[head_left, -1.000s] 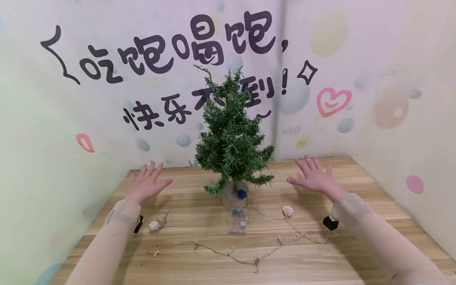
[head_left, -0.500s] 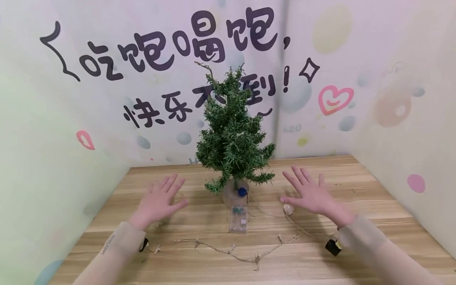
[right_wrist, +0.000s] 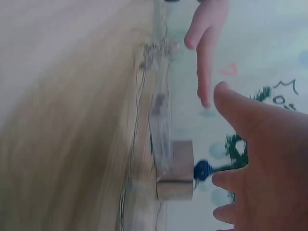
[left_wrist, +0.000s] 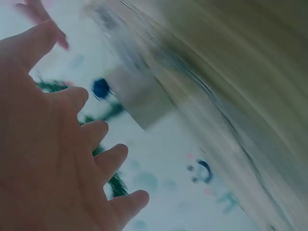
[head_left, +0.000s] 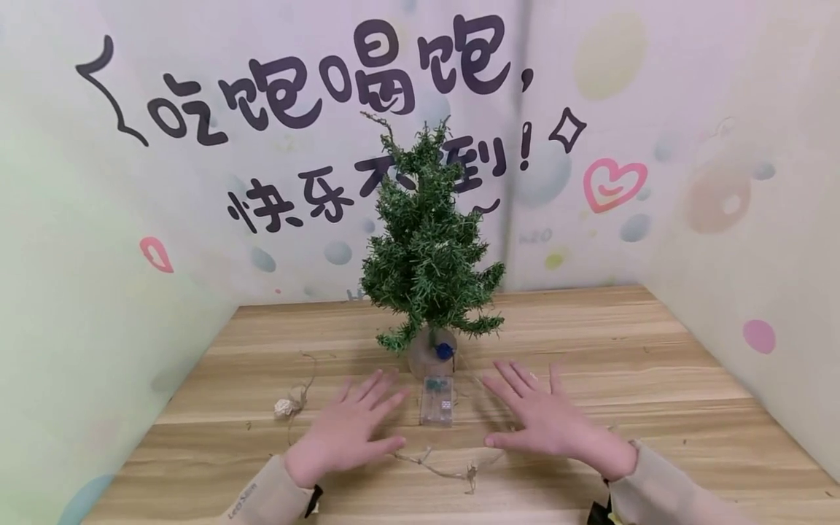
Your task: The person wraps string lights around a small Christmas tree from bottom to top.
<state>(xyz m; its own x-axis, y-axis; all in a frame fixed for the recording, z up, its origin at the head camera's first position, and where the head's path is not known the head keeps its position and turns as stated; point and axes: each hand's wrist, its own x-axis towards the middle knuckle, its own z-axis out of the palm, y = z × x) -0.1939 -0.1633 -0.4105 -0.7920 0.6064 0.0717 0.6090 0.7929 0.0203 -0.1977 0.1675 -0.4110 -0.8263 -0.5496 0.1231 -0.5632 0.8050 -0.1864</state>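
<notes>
Palm down with fingers spread, my left hand (head_left: pixel 351 430) hovers over the table left of a clear plastic box (head_left: pixel 436 401), perhaps a battery case. To that box's right, my right hand (head_left: pixel 545 419) is held the same way, holding nothing. Both wrist views show a gap between hand and wood. A light string (head_left: pixel 446 475) runs across the table between and partly under the hands, which hide much of it. Behind the box stands a small artificial Christmas tree (head_left: pixel 426 255) on a round base (head_left: pixel 422 361), with a blue ball (head_left: pixel 445 351) at its trunk.
A white woven ball (head_left: pixel 284 407) on the string lies to the left of my left hand. The wooden table (head_left: pixel 656 364) meets patterned walls (head_left: pixel 709 109) at the back and both sides.
Both hands have moved inward from the table's far sides and back toward me, fingers still spread. The right hand now covers the right-hand white ball. Tree and box have stayed put.
</notes>
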